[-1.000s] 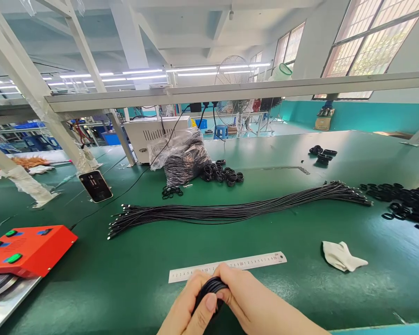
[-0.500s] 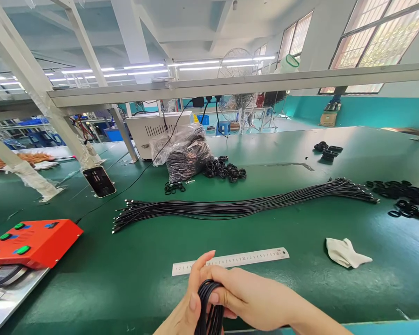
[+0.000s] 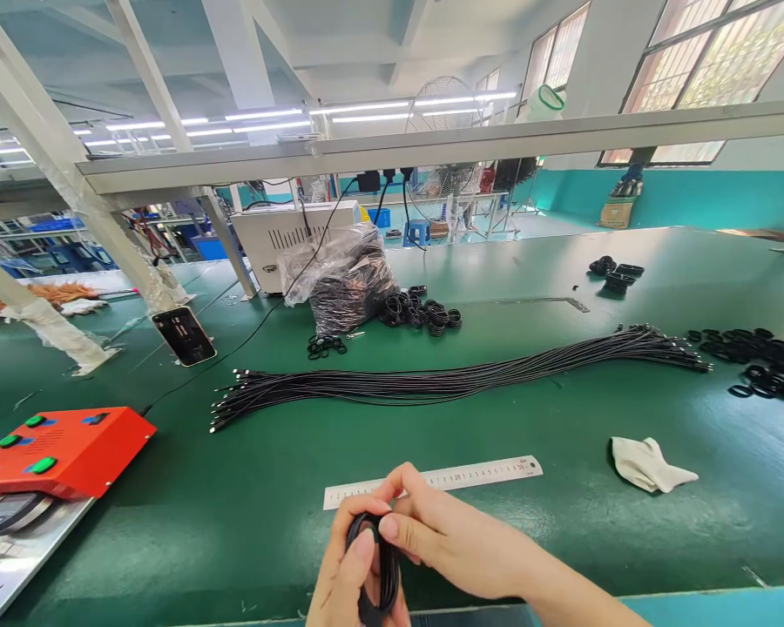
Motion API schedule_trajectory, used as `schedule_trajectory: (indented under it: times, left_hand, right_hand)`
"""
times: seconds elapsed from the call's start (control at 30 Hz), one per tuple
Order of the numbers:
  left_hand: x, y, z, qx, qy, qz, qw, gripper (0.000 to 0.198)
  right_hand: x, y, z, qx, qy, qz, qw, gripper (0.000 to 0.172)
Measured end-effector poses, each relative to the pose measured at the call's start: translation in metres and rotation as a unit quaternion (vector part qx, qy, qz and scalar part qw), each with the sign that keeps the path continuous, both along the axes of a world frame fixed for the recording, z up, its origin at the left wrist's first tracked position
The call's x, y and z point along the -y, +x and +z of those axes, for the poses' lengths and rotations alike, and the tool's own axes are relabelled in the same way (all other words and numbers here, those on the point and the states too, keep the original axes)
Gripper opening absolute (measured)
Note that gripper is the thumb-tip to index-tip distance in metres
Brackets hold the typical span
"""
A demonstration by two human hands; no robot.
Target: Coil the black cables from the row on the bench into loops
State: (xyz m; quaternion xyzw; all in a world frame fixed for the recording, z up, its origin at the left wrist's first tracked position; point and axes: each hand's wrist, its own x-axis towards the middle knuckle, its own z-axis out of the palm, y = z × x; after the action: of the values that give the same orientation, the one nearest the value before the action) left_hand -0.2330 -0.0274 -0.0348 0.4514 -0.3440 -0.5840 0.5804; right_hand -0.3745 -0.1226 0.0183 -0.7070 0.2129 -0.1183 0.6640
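Note:
Near the front edge of the green table, a coiled black cable (image 3: 387, 570) is held between both hands. My left hand (image 3: 345, 557) wraps round its left side, the thumb pressed on the loop. From the right, my right hand (image 3: 431, 531) pinches the top of the coil with thumb and fingers. The lower end of the coil is partly hidden by my left fingers. Just behind the hands lies a steel ruler (image 3: 483, 473), its middle part covered by the fingertips. Further back, a long bundle of straight black cables (image 3: 431, 386) stretches across the table.
An orange-red box with green buttons (image 3: 65, 448) stands at left. A white cloth (image 3: 650, 464) lies at right, black rings (image 3: 767, 361) beyond it. At the back are a plastic-wrapped bundle (image 3: 353, 287), coiled cables (image 3: 422, 313) and a phone (image 3: 184, 336) against a post.
Both hands have risen slightly with the cable. The coil now shows as a closed oval loop, more upright, and my left fingers have curled round it. My right hand still grips its top.

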Motion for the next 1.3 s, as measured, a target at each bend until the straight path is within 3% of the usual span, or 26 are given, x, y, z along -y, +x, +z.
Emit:
schedule_trajectory:
  times: [0.1, 0.17, 0.33, 0.5, 0.77, 0.83, 0.9, 1.0, 1.13, 1.2, 1.3]
  left_hand:
    - [0.004, 0.000, 0.004, 0.043, -0.013, 0.081, 0.996, 0.033]
    - [0.004, -0.002, 0.004, 0.078, -0.014, 0.107, 0.991, 0.033]
    - [0.000, -0.004, -0.003, 0.138, -0.002, 0.115, 0.984, 0.032]
    - [-0.002, -0.003, -0.005, 0.149, 0.000, 0.122, 0.981, 0.036]
    - [-0.003, -0.003, -0.010, 0.183, -0.013, 0.140, 0.973, 0.037]
    - [-0.004, -0.004, -0.011, 0.189, -0.013, 0.132, 0.973, 0.038]
    - [-0.005, -0.005, -0.013, 0.186, -0.009, 0.113, 0.976, 0.037]
    - [-0.006, -0.008, -0.017, 0.180, -0.018, 0.099, 0.978, 0.035]
    - [-0.005, -0.008, -0.021, 0.227, -0.045, 0.107, 0.967, 0.036]
    - [-0.004, -0.005, -0.021, 0.274, -0.052, 0.111, 0.954, 0.036]
    - [-0.004, 0.002, -0.020, 0.341, -0.055, 0.076, 0.936, 0.030]
  right_hand:
    - [-0.016, 0.001, 0.001, -0.024, -0.022, -0.113, 0.993, 0.025]
    - [-0.024, 0.004, 0.000, -0.042, -0.016, -0.146, 0.988, 0.024]
    - [-0.026, 0.010, -0.014, -0.002, 0.134, -0.136, 0.982, 0.029]
    - [-0.022, 0.007, -0.031, 0.095, 0.272, -0.064, 0.955, 0.046]
    - [-0.044, 0.027, -0.052, 0.141, 0.244, -0.167, 0.945, 0.052]
    - [-0.047, 0.030, -0.056, 0.124, 0.203, -0.187, 0.953, 0.050]
    - [-0.049, 0.030, -0.056, 0.073, 0.121, -0.199, 0.970, 0.038]
    - [-0.050, 0.026, -0.052, -0.051, -0.086, -0.183, 0.978, 0.011]
    - [-0.049, 0.014, -0.044, -0.163, -0.347, -0.147, 0.912, 0.015]
    - [-0.046, 0.004, -0.038, -0.174, -0.401, -0.130, 0.890, 0.011]
    - [-0.041, -0.010, -0.027, -0.173, -0.419, -0.141, 0.880, 0.013]
